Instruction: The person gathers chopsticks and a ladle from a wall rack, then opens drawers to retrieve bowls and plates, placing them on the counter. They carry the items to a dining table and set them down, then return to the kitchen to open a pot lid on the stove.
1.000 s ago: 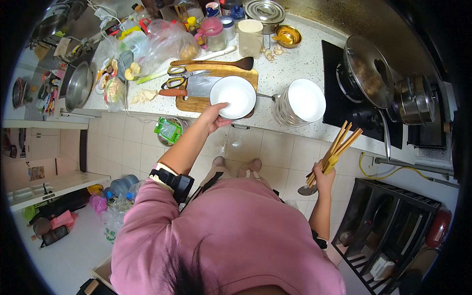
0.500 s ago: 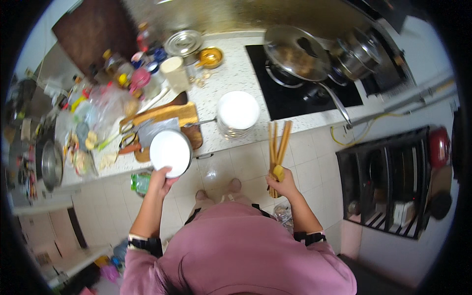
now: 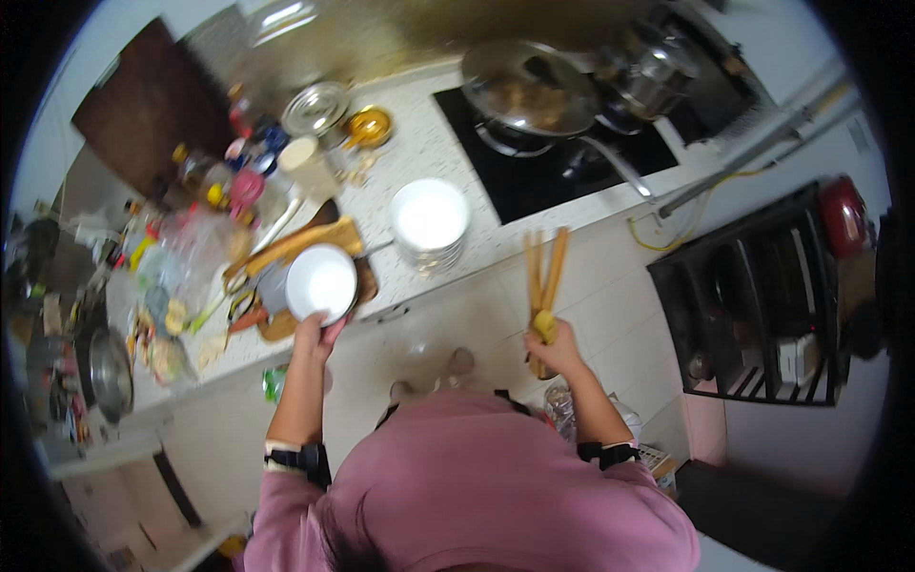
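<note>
A white bowl is gripped at its near rim by my left hand. It hangs over the counter's front edge and hides part of the cutting board. Closed around a bundle of wooden chopsticks, my right hand is above the floor, in front of the counter. The chopsticks point away from me and fan out at the far end. A small yellow thing, whose kind I cannot make out, shows at that grip. Between my hands, farther off, a stack of white bowls stands on the counter.
Far right, a lidded wok sits on the black cooktop, its handle toward me; a steel pot is beside it. Bottles, bags and vegetables crowd the left counter. A black rack stands right. A green package lies below left.
My view has turned, so the counter and cooktop appear farther left. The bowl has tilted and shows more of its inside. Both hands keep their holds.
</note>
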The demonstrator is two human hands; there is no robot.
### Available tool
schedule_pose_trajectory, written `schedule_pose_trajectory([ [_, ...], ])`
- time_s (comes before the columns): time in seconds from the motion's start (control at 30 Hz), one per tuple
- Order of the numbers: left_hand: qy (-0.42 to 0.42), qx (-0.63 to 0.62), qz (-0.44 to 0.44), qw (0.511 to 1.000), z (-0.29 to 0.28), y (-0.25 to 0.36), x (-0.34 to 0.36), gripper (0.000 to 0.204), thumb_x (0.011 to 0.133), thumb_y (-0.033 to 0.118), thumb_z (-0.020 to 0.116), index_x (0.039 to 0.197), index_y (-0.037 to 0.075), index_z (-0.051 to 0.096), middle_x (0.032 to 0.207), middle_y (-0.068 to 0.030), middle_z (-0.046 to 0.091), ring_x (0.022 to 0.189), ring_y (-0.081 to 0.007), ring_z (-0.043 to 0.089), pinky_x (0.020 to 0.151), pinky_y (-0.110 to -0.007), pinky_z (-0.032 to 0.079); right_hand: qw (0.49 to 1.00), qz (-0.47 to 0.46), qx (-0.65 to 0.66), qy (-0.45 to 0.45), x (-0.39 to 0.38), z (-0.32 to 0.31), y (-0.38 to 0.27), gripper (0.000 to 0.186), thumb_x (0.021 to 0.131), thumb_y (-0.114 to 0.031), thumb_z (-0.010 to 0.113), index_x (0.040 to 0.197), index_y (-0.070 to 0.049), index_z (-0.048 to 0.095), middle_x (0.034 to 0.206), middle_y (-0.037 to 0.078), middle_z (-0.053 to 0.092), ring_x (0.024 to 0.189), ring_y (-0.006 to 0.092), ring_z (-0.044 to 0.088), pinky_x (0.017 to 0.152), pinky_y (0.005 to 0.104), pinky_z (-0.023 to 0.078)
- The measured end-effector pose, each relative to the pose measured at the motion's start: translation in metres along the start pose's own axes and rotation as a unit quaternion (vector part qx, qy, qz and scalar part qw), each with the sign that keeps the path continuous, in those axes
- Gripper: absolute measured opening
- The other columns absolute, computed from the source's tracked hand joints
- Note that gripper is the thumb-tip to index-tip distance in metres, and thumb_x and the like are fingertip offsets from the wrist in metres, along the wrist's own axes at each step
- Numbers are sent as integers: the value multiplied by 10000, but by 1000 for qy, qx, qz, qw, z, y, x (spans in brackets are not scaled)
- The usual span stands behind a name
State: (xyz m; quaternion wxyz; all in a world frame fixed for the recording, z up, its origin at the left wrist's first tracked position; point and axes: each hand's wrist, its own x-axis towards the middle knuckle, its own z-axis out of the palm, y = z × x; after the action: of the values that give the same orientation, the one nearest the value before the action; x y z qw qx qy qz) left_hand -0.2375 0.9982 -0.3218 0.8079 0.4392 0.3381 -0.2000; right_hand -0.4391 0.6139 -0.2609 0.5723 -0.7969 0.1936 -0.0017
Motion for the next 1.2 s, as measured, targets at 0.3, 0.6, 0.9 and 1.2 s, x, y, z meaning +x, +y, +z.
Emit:
schedule_pose_trajectory([
  [0.3, 16, -21, 20, 999, -54, 16, -45, 419, 810, 8, 462, 1197, -114, 359, 1036, -242, 568, 888, -356, 639, 615, -303, 603, 986, -41, -33, -157, 9, 65, -18, 133, 733, -49, 656, 771, 1, 539, 630, 31, 565, 565, 92, 553, 534, 253, 473],
  [0.6, 203, -144, 96, 964, -257, 18, -166, 430, 786, 29, 506, 1197, -53, 409, 1015, -184, 584, 836, -293, 641, 678, -373, 587, 869, -205, -121, -433, 26, 291, -94, 160, 710, -111, 686, 726, -28, 551, 604, 61, 587, 543, 131, 589, 505, 282, 464],
  [0.9, 322, -270, 155, 894, -506, 48, -266, 413, 808, 11, 462, 1216, -37, 413, 1065, -174, 574, 881, -291, 634, 696, -398, 578, 806, -150, 81, -566, -76, 616, -211, 160, 742, -35, 645, 850, -20, 527, 715, 16, 552, 632, 117, 563, 576, 268, 467],
  [1.2, 401, -318, 182, 840, -649, 109, -324, 428, 786, 5, 488, 1209, -15, 427, 1064, -157, 586, 875, -300, 638, 701, -403, 574, 760, -60, 219, -609, -167, 831, -298, 138, 795, -3, 580, 885, -33, 481, 718, 52, 509, 656, 160, 535, 591, 278, 443],
])
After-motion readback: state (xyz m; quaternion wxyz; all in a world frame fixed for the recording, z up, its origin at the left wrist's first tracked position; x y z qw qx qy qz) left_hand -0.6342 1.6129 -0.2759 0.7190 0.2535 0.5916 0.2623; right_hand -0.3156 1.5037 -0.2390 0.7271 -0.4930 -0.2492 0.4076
